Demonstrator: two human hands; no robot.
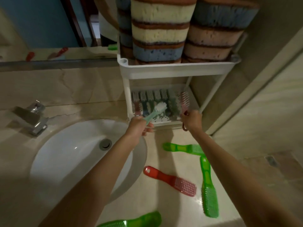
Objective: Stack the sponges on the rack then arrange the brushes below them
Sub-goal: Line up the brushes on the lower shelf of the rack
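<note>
Both hands are at the lower shelf [165, 124], with the sponges [160, 33] stacked above. The left hand [139, 126] grips a mint brush [157, 110], the right hand [191, 120] pinches a pink brush [185, 100] — both lie handle near, bristles far. The pink one sits nearer the shelf's right end.

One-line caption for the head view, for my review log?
Left hand holds a mint brush, right hand a pink brush, at the lower rack shelf under stacked sponges.
</note>
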